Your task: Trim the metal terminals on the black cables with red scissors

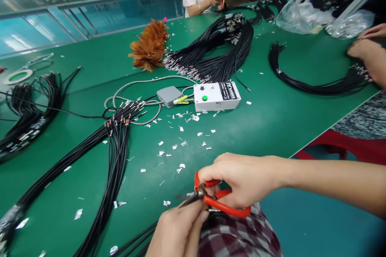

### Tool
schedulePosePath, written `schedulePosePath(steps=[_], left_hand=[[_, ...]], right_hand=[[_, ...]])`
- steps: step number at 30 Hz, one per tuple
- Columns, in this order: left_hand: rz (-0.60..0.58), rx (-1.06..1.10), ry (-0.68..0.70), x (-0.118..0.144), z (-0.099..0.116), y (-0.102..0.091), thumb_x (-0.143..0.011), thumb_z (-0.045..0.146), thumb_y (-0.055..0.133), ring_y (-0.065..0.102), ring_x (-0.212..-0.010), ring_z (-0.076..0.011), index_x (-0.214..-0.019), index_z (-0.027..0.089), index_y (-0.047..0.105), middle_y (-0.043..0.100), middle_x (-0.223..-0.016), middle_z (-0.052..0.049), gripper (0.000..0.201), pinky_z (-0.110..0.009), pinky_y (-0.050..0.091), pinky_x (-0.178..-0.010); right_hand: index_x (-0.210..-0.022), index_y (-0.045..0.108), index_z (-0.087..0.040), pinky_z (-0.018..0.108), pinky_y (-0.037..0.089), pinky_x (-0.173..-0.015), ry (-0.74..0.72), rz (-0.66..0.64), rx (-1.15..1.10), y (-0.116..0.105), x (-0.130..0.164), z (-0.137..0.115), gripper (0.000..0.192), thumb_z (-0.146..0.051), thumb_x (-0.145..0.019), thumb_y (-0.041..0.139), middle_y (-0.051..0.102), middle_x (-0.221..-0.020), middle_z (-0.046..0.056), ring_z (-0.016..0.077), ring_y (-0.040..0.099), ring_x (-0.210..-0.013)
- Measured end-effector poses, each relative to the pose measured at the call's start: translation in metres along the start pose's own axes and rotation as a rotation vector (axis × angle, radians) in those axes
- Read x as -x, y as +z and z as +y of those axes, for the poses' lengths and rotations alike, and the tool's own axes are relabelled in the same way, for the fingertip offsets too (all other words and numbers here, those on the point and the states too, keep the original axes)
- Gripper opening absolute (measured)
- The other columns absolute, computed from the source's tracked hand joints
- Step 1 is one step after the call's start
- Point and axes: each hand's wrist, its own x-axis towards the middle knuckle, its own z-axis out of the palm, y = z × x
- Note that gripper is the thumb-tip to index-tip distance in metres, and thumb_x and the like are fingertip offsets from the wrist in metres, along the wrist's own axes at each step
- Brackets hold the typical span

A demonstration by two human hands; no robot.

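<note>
The right hand (241,180) grips red scissors (217,200); the left hand (177,229) pinches a thin black cable end (211,210) at the blades — keep fingertips clear and snip squarely.

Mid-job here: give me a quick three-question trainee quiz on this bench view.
1. True or false: the right hand grips red-handled metal scissors.
2. What do the left hand's fingers pinch? A) a black cable end at the blades B) the orange feather duster
3. What colour is the round button on the white rectangular box?

Key: 1 true. 2 A. 3 green.
</note>
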Motion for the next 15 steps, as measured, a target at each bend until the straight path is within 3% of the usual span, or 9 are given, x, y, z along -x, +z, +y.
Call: schedulePosePath(steps=[4,7,11,13,15], left_hand=[[0.006,-0.006,0.039,0.002,-0.001,0.001,-0.088,0.018,0.050,0.061,-0.062,-0.0186,-0.078,0.022,0.070,0.067,-0.070,-0.005,0.022,-0.024,0.048,-0.061],[-0.036,-0.037,0.099,0.004,-0.005,-0.002,-0.087,0.017,0.050,0.061,-0.061,-0.0180,-0.080,0.022,0.067,0.066,-0.071,-0.004,0.019,-0.024,0.050,-0.060],[-0.085,-0.136,0.180,0.004,-0.011,-0.004,-0.092,0.015,0.041,0.059,-0.060,-0.0153,-0.084,0.021,0.059,0.064,-0.071,-0.003,0.021,-0.022,0.048,-0.057],[-0.076,-0.186,0.216,0.005,-0.014,-0.005,-0.093,0.013,0.038,0.058,-0.058,-0.0139,-0.083,0.021,0.055,0.062,-0.069,-0.002,0.021,-0.021,0.046,-0.054],[-0.051,-0.243,0.255,0.006,-0.015,-0.006,-0.092,0.012,0.040,0.059,-0.058,-0.0137,-0.085,0.021,0.054,0.062,-0.069,-0.001,0.018,-0.022,0.046,-0.054]], right_hand=[[-0.080,0.049,-0.022,0.023,0.031,-0.055,-0.058,0.017,0.168,0.005,0.001,-0.008,0.018,-0.009,-0.072,0.059,0.055,-0.067,-0.008,0.0083,0.038,-0.054],[-0.081,0.047,-0.021,0.023,0.031,-0.055,-0.057,0.042,0.144,0.009,0.002,-0.010,0.023,-0.006,-0.069,0.058,0.054,-0.068,-0.007,0.0092,0.039,-0.056],[-0.081,0.045,-0.021,0.020,0.036,-0.053,0.091,0.040,-0.291,0.017,0.000,0.001,0.019,-0.010,-0.072,0.059,0.054,-0.069,-0.006,0.0090,0.046,-0.058],[-0.080,0.045,-0.020,0.020,0.043,-0.060,0.136,0.052,-0.550,0.020,-0.001,0.008,0.018,-0.011,-0.073,0.059,0.057,-0.073,-0.004,0.0096,0.053,-0.065],[-0.081,0.047,-0.019,0.023,0.046,-0.066,0.145,0.073,-0.649,0.021,-0.001,0.013,0.017,-0.012,-0.074,0.060,0.059,-0.078,-0.002,0.0112,0.056,-0.070]])
